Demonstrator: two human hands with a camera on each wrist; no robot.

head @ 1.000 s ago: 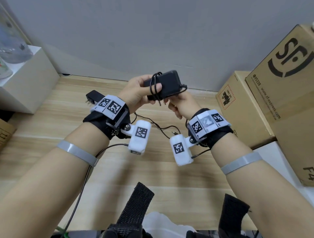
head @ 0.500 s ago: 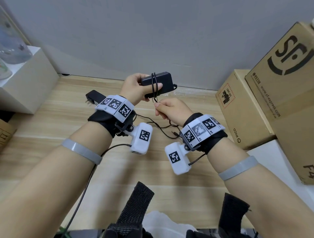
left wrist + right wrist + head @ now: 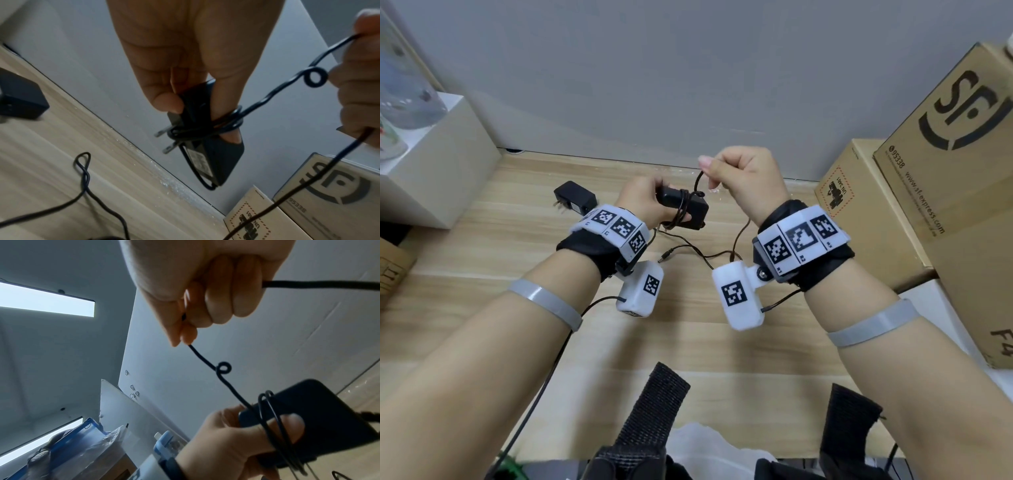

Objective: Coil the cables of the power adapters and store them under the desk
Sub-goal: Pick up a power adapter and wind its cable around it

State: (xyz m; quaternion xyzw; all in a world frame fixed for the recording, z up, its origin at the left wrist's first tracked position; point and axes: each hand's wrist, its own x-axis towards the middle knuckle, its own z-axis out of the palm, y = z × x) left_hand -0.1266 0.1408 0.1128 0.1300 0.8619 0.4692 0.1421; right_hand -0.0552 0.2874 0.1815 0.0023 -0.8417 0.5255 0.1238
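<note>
Left hand grips black adapter w/ cable looped round it; right hand pinches cable taut. Cardboard boxes at right, seemingly closed, contents unseen.

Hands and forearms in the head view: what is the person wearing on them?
Bare forearms. Each wrist has a black wrap under a white band of black square-code tags, a white camera block with its own tag and thin black lead, and a grey band higher up. No gloves.
</note>
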